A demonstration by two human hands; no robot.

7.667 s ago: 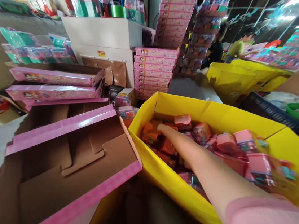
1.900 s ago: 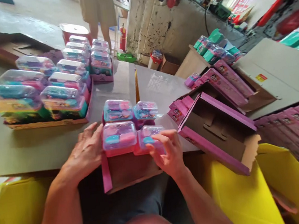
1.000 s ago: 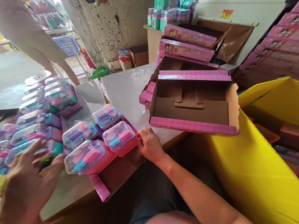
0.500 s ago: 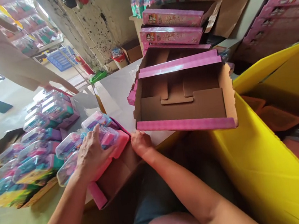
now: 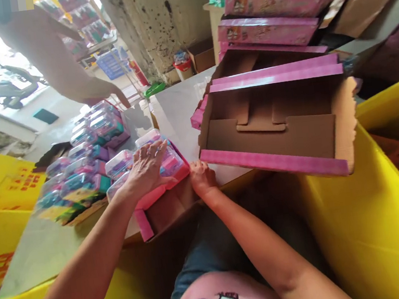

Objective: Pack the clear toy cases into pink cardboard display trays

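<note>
My left hand (image 5: 147, 170) lies spread over several clear-lidded plastic cases (image 5: 118, 163) with pink and blue contents. They fill the back part of a pink-edged cardboard display box (image 5: 171, 216), whose front part shows bare brown card. At that box's right end, my right hand (image 5: 202, 175) is closed on the edge; its fingertips are hidden. An open cardboard tray (image 5: 289, 138) with pink rims rests just right of my right hand, on top of a stack of similar trays.
More filled boxes of plastic cases (image 5: 83, 180) stand on the left of the table (image 5: 175, 101). Pink printed trays (image 5: 268, 29) are stacked behind. A yellow carton (image 5: 367, 216) stands at my right, another yellow box (image 5: 3, 183) at far left. A person's arm (image 5: 100, 86) reaches in at the back.
The view has swung left, so things appear farther right. Both hands keep their places on the cases and the box edge. The other person's hand has lowered towards the far cases.
</note>
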